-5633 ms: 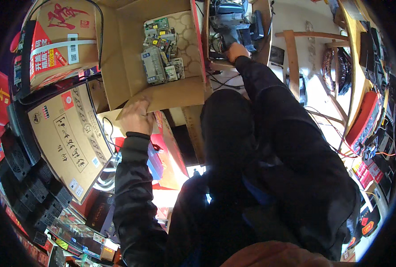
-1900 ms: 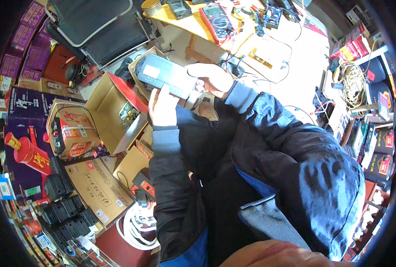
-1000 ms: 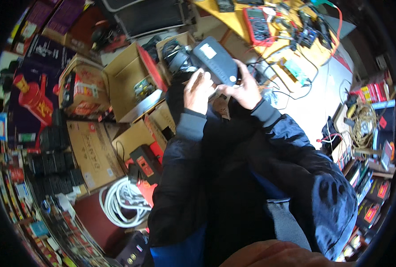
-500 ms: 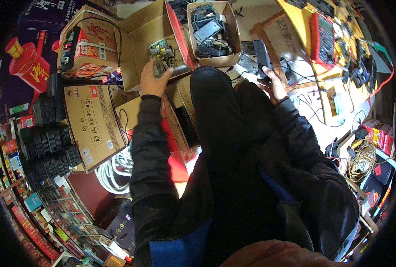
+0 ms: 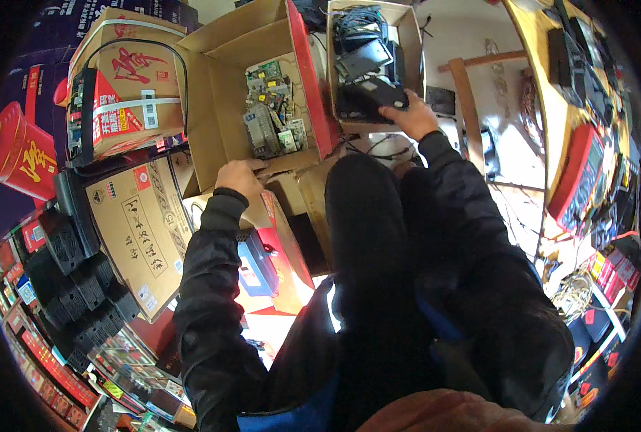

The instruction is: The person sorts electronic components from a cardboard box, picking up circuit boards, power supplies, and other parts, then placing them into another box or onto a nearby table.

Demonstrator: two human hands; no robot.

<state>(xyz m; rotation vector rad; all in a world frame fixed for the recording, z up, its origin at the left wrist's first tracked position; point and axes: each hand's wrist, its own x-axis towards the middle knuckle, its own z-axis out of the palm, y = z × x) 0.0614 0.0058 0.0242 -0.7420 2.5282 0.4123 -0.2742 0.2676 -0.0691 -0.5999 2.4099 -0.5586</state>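
Over the small open cardboard box (image 5: 407,43) of dark devices, a black slab-shaped electronic unit (image 5: 369,97) is gripped by the right hand (image 5: 407,115), while the near edge of the large open cardboard box (image 5: 212,108) of green circuit boards (image 5: 271,108) is clasped by the left hand (image 5: 240,176). If the one-handed hold slackens, the unit may be dropped onto the devices beneath; if the large box is pulled, its boards may be spilled.

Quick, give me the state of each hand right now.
Left hand: closed on the front edge of the open cardboard box of circuit boards.
Right hand: gripping a black device in the smaller box.
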